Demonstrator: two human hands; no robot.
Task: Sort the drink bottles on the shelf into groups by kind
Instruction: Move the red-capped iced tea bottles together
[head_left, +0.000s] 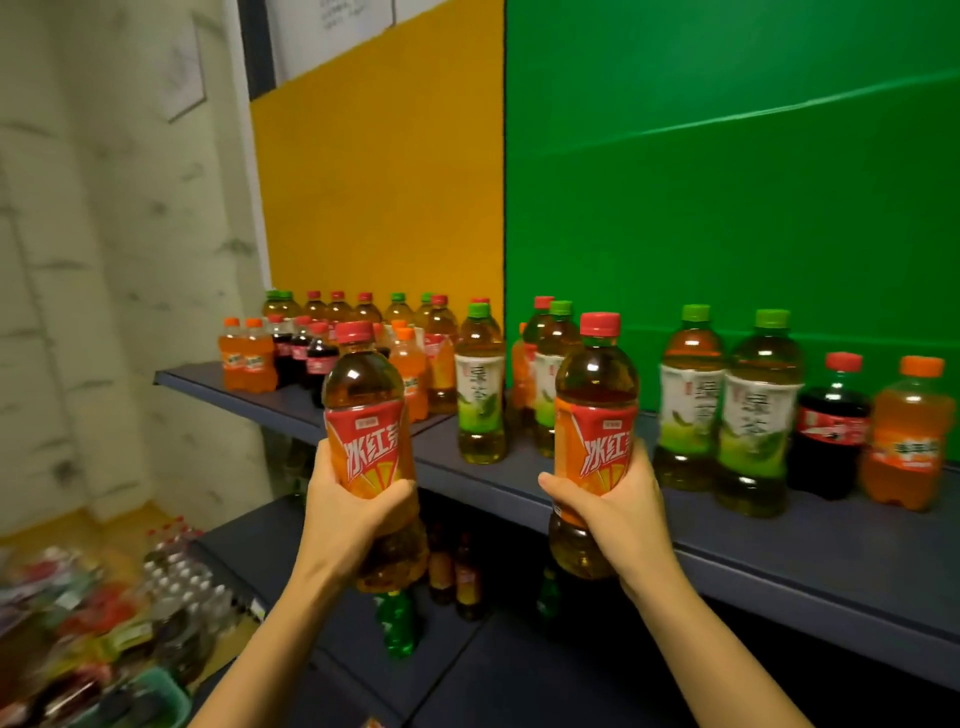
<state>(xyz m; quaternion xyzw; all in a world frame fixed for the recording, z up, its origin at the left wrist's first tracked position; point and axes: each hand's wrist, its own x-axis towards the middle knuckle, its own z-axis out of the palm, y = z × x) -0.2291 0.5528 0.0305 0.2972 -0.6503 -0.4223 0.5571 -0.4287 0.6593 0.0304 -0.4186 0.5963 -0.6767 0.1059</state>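
Note:
My left hand (345, 512) grips a red-capped iced tea bottle (366, 410) with a red-orange label, held upright in front of the dark shelf (810, 551). My right hand (618, 506) holds a second iced tea bottle (595, 410) of the same kind, also upright. On the shelf stand green tea bottles with green caps (480, 384) (688, 400) (756, 415), a small cola bottle (834, 426) and a small orange soda bottle (906, 436) at the right. At the far left are orange sodas (247, 358), small colas (306, 356) and several more tea bottles (363, 309).
Behind the shelf are a yellow panel (384, 182) and a green panel (727, 156). A lower shelf (519, 670) carries a green soda bottle (397, 623) and dark bottles (460, 566). Clear water bottles (176, 566) and a basket of packets (93, 654) sit at lower left.

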